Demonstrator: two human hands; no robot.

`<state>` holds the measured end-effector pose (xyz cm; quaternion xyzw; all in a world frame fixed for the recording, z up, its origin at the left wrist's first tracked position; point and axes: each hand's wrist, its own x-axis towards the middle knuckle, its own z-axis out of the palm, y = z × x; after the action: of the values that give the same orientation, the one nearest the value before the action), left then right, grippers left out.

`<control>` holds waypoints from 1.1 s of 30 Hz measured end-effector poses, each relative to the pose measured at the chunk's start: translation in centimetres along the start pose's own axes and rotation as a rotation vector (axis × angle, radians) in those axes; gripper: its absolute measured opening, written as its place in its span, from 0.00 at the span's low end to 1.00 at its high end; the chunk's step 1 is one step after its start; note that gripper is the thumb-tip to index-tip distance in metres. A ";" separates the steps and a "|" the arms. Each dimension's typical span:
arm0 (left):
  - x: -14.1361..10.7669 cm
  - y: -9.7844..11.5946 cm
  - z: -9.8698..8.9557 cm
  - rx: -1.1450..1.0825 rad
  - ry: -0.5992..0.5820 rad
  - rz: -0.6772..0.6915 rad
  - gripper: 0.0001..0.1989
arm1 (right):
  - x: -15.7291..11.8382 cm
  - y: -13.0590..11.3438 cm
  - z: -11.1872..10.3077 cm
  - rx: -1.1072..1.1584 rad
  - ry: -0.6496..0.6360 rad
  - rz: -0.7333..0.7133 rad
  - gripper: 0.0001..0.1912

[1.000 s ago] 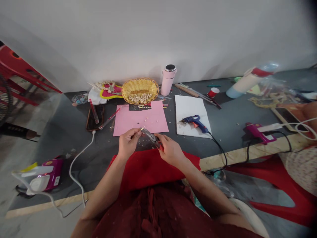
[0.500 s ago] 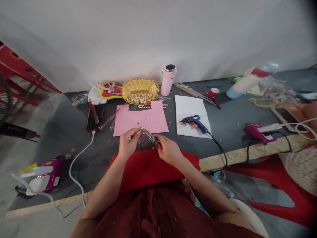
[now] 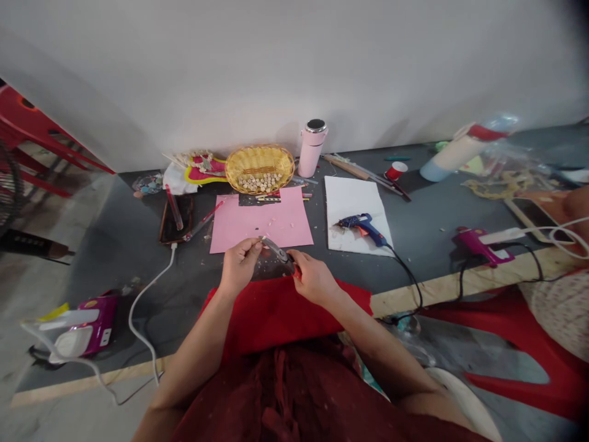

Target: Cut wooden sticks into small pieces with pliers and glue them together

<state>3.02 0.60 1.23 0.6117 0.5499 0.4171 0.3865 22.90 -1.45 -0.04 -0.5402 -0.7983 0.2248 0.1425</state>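
My right hand [image 3: 315, 276] is wrapped round the red handles of a pair of pliers [image 3: 276, 250], whose grey jaws point up and left. At the jaw tips, my left hand [image 3: 242, 261] pinches a small pale piece, too small to name. Both hands are over the near edge of a pink paper sheet [image 3: 257, 227], which has crumbs on it. Behind that sheet stands a wicker basket [image 3: 288, 161] with many small pale cubes inside. Red cloth [image 3: 294, 313] lies below my hands, across my lap.
A blue glue gun [image 3: 361, 226] lies on a white board [image 3: 354, 193] to the right. Behind are a pink flask [image 3: 310, 150], a red thread spool [image 3: 396, 171] and a tilted bottle [image 3: 453, 153]. A phone [image 3: 168, 224] and purple power strip [image 3: 99, 319] lie left. Another person's arm [image 3: 568, 212] shows at right.
Hardly anything differs. Both hands and the pliers keep almost the same place, with only a very slight shift of the fingers and the view.
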 end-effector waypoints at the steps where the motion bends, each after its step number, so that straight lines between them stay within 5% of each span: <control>1: 0.0 0.0 0.1 0.021 0.015 0.006 0.14 | 0.0 0.0 0.0 -0.002 0.002 0.007 0.23; 6: 0.0 -0.3 0.7 0.185 0.114 0.059 0.12 | 0.0 -0.1 -0.2 -0.005 0.032 0.020 0.22; 10: 0.0 -0.3 0.5 0.172 0.040 0.149 0.13 | -0.2 -0.1 -0.4 -0.024 0.039 0.014 0.26; 17: 0.0 -0.4 0.1 0.112 -0.030 0.093 0.14 | -0.1 0.1 -0.4 -0.034 0.015 0.000 0.25; 29: 0.1 -0.5 1.0 0.209 0.110 0.044 0.13 | -0.2 0.0 -0.4 -0.024 0.016 0.040 0.22; 33: 0.0 -0.5 0.7 0.168 0.040 0.082 0.13 | -0.3 0.1 -0.4 -0.038 0.034 0.013 0.25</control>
<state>3.52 0.68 0.57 0.6555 0.5650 0.3972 0.3056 23.32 -1.58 0.29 -0.5519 -0.7963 0.2013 0.1443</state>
